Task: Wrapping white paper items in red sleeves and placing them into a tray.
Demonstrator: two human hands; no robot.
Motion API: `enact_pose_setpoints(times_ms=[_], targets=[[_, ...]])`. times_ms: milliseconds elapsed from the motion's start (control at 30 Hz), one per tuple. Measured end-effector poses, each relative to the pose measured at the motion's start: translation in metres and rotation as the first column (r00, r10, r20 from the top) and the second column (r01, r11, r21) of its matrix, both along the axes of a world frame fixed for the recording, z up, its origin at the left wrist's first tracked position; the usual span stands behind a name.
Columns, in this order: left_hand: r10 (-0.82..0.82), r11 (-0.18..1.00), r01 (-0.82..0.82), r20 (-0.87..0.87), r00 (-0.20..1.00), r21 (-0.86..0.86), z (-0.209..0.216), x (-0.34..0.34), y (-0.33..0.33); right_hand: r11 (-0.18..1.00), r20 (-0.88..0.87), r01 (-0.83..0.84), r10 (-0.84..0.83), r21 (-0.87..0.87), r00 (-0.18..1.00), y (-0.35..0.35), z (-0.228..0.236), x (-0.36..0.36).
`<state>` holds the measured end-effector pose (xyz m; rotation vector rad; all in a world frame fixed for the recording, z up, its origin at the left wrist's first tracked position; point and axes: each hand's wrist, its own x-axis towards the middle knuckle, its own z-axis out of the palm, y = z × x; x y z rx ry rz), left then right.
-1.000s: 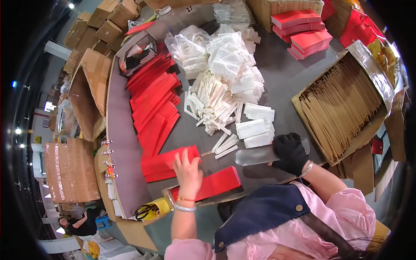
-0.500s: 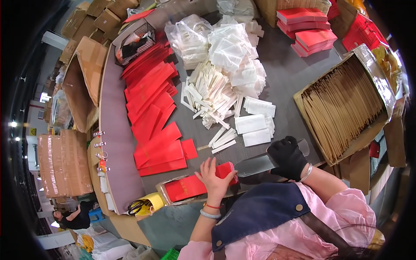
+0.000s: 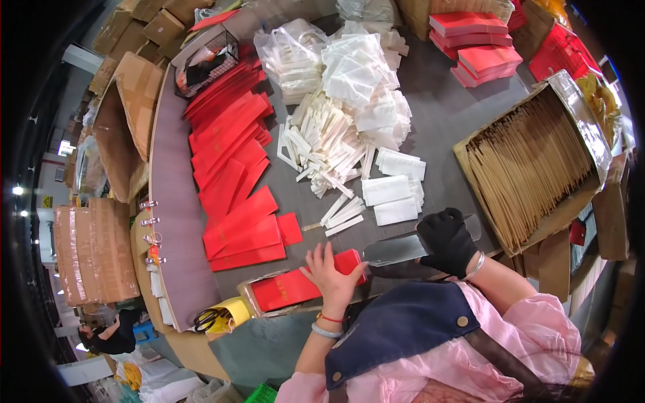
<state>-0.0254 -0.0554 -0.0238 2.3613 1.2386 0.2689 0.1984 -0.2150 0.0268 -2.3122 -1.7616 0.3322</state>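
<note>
My left hand lies over the right end of a red paper sleeve. Its fingers are stretched and apart, and the thumb touches the sleeve's end. That sleeve rests on others in a shallow cardboard box at the table's near edge. My right hand, in a black glove, is closed round a long, clear, curved plastic piece. The plastic's left tip comes close to the sleeve's right end; whether it enters is too small to tell. Its rounded far end shows past my knuckles.
Red sleeves lie fanned on the left. White packets and narrow strips are heaped mid-table. A cardboard box of thin brown sticks stands right. Scissors sit in a yellow holder. Red stacks lie far right.
The view has shifted slightly. My right hand and the plastic piece stay nearly in place, and my left hand keeps its position on the red sleeve.
</note>
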Motion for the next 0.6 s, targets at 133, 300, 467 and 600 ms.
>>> enact_pose_setpoints(times_ms=[133, 300, 467, 600], targets=[[-0.024, 0.997, 0.025, 0.019, 1.0, -0.07, -0.009, -0.006, 0.005, 1.0, -0.016, -0.028, 0.028, 0.008, 0.999, 0.002, 0.003, -0.001], [-0.028, 0.995, 0.029, 0.019, 0.999, -0.096, -0.006, -0.01, 0.008, 0.997, -0.099, -0.074, 0.071, -0.026, 0.993, 0.009, -0.021, -0.008], [-0.08, 0.984, 0.085, 0.039, 0.996, -0.154, 0.001, -0.003, 0.015, 0.983, -0.186, -0.174, 0.182, 0.058, 0.965, 0.055, -0.043, -0.05], [-0.188, 0.97, 0.214, 0.205, 0.961, -0.114, -0.002, 0.014, 0.047, 0.979, -0.303, -0.078, 0.134, 0.187, 0.944, 0.043, -0.037, -0.023]])
